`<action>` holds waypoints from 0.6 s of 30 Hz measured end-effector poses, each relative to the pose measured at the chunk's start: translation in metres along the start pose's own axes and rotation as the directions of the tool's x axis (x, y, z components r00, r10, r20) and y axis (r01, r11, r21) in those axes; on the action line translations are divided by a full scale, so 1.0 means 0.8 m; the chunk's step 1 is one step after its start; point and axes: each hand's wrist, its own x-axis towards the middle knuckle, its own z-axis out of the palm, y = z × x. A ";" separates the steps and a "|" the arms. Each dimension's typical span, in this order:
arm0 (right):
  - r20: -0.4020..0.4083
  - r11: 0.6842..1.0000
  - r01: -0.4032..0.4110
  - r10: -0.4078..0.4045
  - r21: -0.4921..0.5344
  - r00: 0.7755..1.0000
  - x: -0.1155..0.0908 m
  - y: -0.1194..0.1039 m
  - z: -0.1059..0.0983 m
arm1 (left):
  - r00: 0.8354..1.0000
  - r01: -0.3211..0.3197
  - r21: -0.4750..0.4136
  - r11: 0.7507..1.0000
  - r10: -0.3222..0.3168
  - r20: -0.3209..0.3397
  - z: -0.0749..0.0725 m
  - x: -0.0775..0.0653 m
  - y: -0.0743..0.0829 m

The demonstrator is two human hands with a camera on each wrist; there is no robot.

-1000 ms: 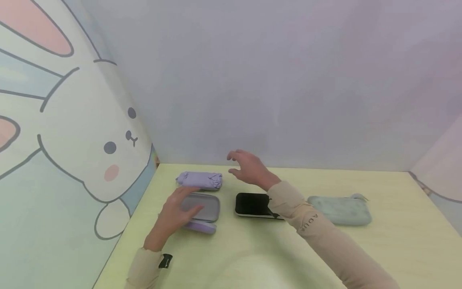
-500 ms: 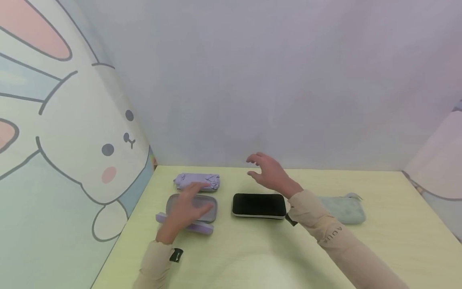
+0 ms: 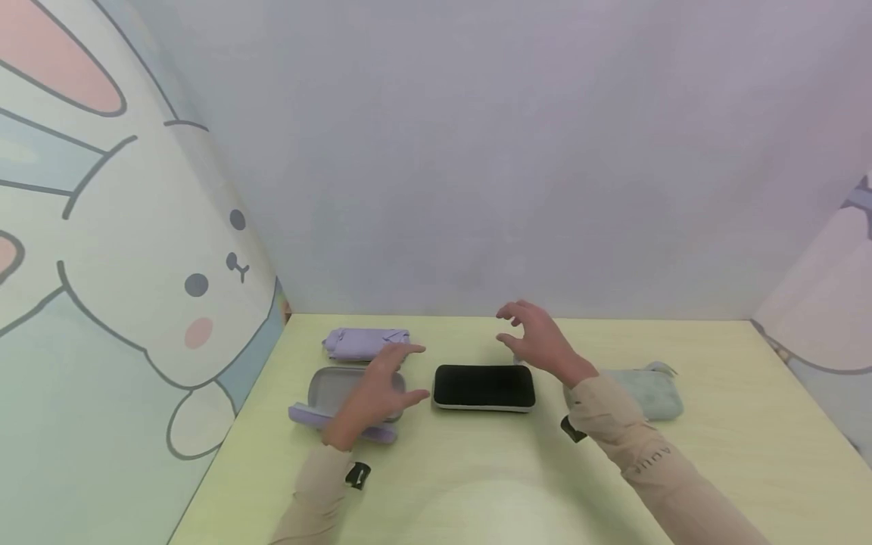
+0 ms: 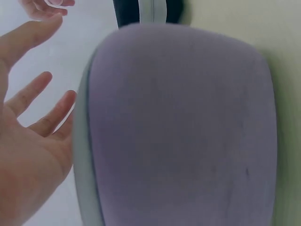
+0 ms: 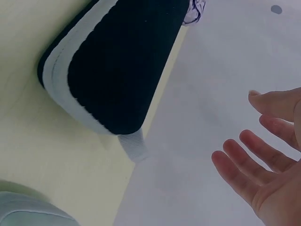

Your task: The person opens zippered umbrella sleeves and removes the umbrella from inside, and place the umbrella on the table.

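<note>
A black zip case (image 3: 484, 387) with a white zip band lies mid-table, and a pale ribbon loop (image 5: 134, 146) sticks out of one end. My left hand (image 3: 375, 392) hovers just left of it, thumb and fingers spread, holding nothing. Below that hand is an opened case with a grey interior (image 3: 331, 387); its purple lid (image 4: 183, 127) stands up and fills much of the left wrist view. Up and to the right of the black case, my right hand (image 3: 543, 342) hangs in the air with loosely bent fingers and nothing in them.
A wrinkled lilac bundle (image 3: 359, 344) lies behind the opened case. At the right sits a pale green pouch (image 3: 655, 395) with a small tab, partly behind my right sleeve. The table (image 3: 477, 492) meets a pale backdrop at its far edge; a rabbit-print panel (image 3: 136, 303) borders the left.
Both hands have drifted right in the head view, the left from over the opened case toward the black case. The right arm has uncovered the black case and now overlaps the green pouch.
</note>
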 end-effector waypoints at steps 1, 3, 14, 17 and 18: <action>-0.002 1.000 -0.005 0.005 0.002 1.000 -0.003 0.005 0.000 | 1.000 0.004 -0.006 1.000 -0.004 0.008 0.002 0.002 0.001; -0.007 1.000 -0.017 0.017 0.012 1.000 -0.008 0.013 -0.001 | 1.000 -0.005 -0.025 1.000 0.006 0.016 0.007 0.006 0.002; 0.072 0.983 -0.143 0.135 0.119 0.988 -0.033 0.046 0.001 | 0.996 -0.015 -0.062 0.998 0.020 0.089 0.039 0.019 0.001; 0.124 0.982 -0.151 0.137 0.117 0.983 -0.037 0.052 0.006 | 0.995 -0.016 -0.033 0.999 0.020 0.101 0.050 0.023 -0.002; 0.140 0.980 -0.153 0.136 0.124 0.981 -0.038 0.054 0.008 | 0.994 -0.015 -0.020 1.000 0.017 0.106 0.053 0.024 -0.002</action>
